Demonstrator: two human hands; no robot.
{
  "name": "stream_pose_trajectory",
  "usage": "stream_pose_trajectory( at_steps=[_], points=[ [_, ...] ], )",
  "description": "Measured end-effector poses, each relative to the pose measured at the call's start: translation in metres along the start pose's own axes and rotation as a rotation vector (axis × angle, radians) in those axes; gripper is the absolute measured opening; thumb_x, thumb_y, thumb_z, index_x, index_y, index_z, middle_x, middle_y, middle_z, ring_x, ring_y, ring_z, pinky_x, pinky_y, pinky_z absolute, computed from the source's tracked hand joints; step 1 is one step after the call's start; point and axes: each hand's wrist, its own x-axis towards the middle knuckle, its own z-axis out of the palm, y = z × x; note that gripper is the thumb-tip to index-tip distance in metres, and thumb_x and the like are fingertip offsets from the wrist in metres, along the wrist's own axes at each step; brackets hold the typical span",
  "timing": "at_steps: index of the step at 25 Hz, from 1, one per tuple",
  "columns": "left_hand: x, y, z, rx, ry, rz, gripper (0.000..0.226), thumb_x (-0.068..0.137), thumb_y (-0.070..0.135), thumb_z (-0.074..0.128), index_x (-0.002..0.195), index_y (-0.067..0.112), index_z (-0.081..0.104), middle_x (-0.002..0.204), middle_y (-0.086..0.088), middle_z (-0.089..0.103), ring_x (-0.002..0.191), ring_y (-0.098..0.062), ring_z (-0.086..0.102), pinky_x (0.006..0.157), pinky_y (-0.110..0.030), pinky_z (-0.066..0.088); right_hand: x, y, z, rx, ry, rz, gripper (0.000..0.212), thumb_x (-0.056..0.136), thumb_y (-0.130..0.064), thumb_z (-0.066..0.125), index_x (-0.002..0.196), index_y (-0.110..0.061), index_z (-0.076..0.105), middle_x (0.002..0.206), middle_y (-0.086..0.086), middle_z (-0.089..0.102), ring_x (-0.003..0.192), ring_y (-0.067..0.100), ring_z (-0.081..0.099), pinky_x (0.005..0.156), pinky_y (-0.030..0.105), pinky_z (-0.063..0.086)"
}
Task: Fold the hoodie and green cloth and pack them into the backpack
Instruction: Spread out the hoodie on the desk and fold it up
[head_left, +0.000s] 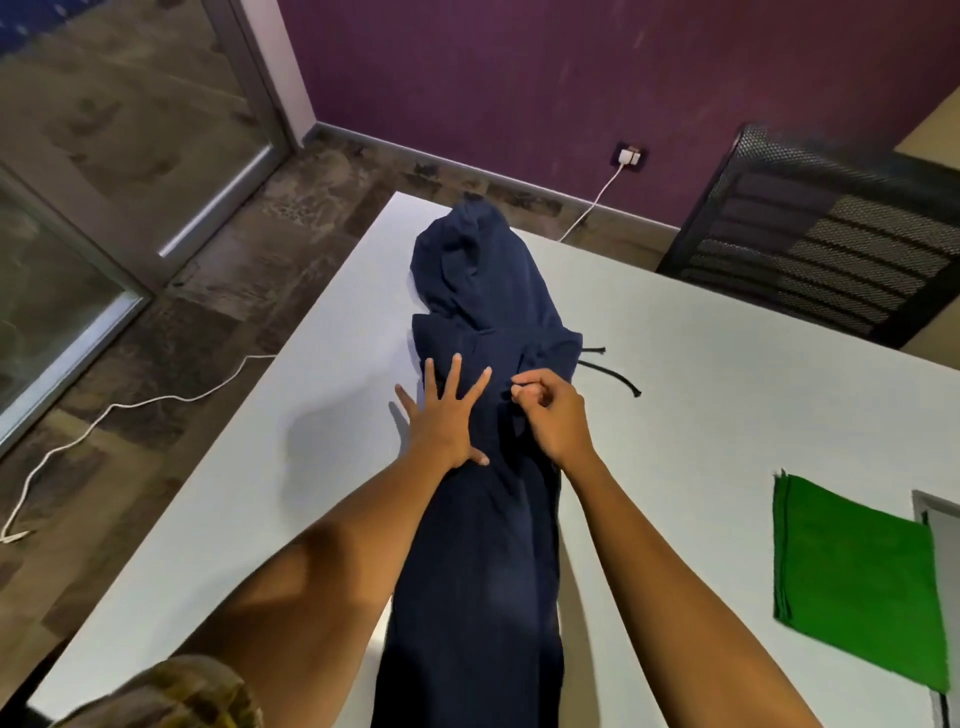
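Hoodie (483, 415): navy, lying lengthwise down the middle of the table (727, 389), narrowed to a long strip with the sleeves apparently folded in; hood at 12 o'clock, hem at 6 o'clock near the person.
Drawstrings (613, 376): two dark cords trail out from the neck toward 3 o'clock, loose on the table.
Left hand (441, 415): fingers straight and spread, palm flat on the hoodie's left edge just below the hood, pressing it down.
Right hand (553, 415): fingers curled, pinching a bit of fabric near the neck, just beside the left hand at its 3 o'clock.
Green cloth (852, 577): flat on the table at about 4 o'clock from the hoodie, well apart from it; it looks already folded into a rectangle, with layered edges along its left side.
Backpack: not in view.
Done so far: the hoodie's lengthwise fold appears made; the cloth seems folded.
Step in hand: likely smoothing and tidying the neck area before folding the strip across.
Left to do: fold the hood down, fold the strip crosswise into a compact bundle, then pack both items.
Progress: roughly the first half, by my judgement; no packing has begun.
Chair (810, 249): black mesh, beyond the table at 2 o'clock.
Cable (104, 410): white, on the floor at 9 o'clock.
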Motion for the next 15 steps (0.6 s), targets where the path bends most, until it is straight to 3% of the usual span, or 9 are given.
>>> stream_pose_trajectory(
  at_steps=[4, 7, 10, 11, 13, 15],
  points=[
    [0.034, -0.02, -0.001, -0.191, -0.216, -0.061, 0.153, 0.044, 0.07, 0.086, 0.143, 0.053, -0.03, 0.149, 0.006, -0.05, 0.139, -0.036, -0.041, 0.102, -0.082, -0.005, 0.069, -0.019, 0.022, -0.106, -0.108, -0.081, 0.008, 0.091, -0.015, 0.065, 0.097, -0.015, 0.071, 0.073, 0.0, 0.066, 0.069, 0.004, 0.062, 0.071, 0.013, 0.05],
    [0.045, -0.03, 0.004, -0.268, -0.265, -0.028, 0.157, 0.041, 0.068, 0.088, 0.141, 0.054, -0.033, 0.144, 0.01, -0.055, 0.134, -0.037, -0.047, 0.1, -0.083, -0.012, 0.137, -0.034, 0.043, -0.189, -0.125, -0.091, 0.01, 0.089, -0.013, 0.065, 0.098, -0.013, 0.07, 0.072, -0.001, 0.065, 0.068, 0.007, 0.06, 0.072, 0.019, 0.05],
    [0.048, -0.032, 0.011, -0.312, -0.254, -0.005, 0.159, 0.041, 0.064, 0.09, 0.139, 0.055, -0.034, 0.141, 0.012, -0.058, 0.129, -0.037, -0.051, 0.098, -0.081, -0.017, 0.199, -0.053, 0.062, -0.198, -0.064, -0.037, 0.024, 0.087, -0.021, 0.07, 0.11, -0.016, 0.065, 0.105, 0.004, 0.067, 0.094, 0.016, 0.062, 0.092, 0.036, 0.051],
    [0.046, -0.032, 0.014, -0.322, -0.236, 0.022, 0.159, 0.041, 0.063, 0.091, 0.14, 0.055, -0.034, 0.14, 0.013, -0.058, 0.129, -0.037, -0.052, 0.097, -0.081, -0.019, 0.215, -0.06, 0.066, -0.258, -0.056, -0.021, 0.033, 0.087, -0.03, 0.069, 0.118, -0.024, 0.061, 0.126, 0.007, 0.06, 0.112, 0.023, 0.058, 0.101, 0.043, 0.046],
    [0.046, -0.036, 0.016, -0.344, -0.2, 0.05, 0.158, 0.042, 0.062, 0.091, 0.141, 0.055, -0.031, 0.139, 0.014, -0.059, 0.129, -0.036, -0.052, 0.096, -0.081, -0.021, 0.245, -0.076, 0.074, -0.34, -0.124, 0.054, 0.044, 0.09, -0.046, 0.064, 0.132, -0.042, 0.05, 0.159, 0.009, 0.025, 0.14, 0.035, 0.032, 0.115, 0.053, 0.028],
    [0.048, -0.037, 0.016, -0.373, -0.201, 0.039, 0.157, 0.042, 0.061, 0.092, 0.142, 0.056, -0.03, 0.139, 0.014, -0.058, 0.129, -0.036, -0.052, 0.095, -0.08, -0.022, 0.27, -0.087, 0.079, -0.278, -0.225, 0.148, 0.045, 0.091, -0.049, 0.062, 0.135, -0.045, 0.05, 0.165, 0.009, -0.001, 0.148, 0.038, 0.011, 0.12, 0.051, 0.019]
  ],
)
